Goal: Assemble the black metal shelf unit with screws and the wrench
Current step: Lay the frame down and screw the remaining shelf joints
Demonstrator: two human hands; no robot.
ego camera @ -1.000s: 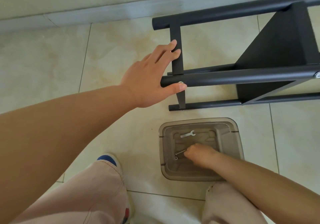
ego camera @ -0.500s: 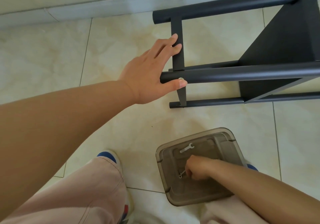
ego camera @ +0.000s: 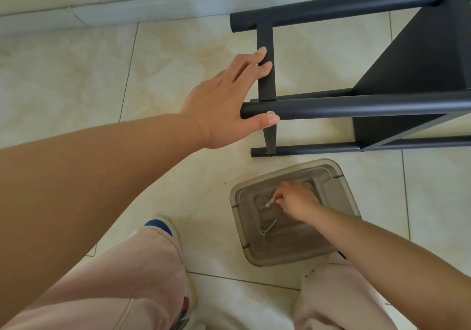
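Smoky translucent plastic forms the tray (ego camera: pixel 339 192) on the tile floor (ego camera: pixel 76 80) between your feet, just in front of the shelf unit (ego camera: pixel 382 105) lying on its side. Inside the tray your right hand (ego camera: pixel 297 201) pinches a small silvery piece, apparently the wrench (ego camera: pixel 269 203), between curled fingertips, lifting its near end off the tray bottom. A single screw (ego camera: pixel 269 227) lies loose in the tray just below that hand, not touching it. Your left hand (ego camera: pixel 226 100) rests spread wide on the end of the shelf's upper tube, fingers straight against the flat crossbar (ego camera: pixel 266 85), the thumb beneath the tube beside a screw head (ego camera: pixel 270 112) seated there.
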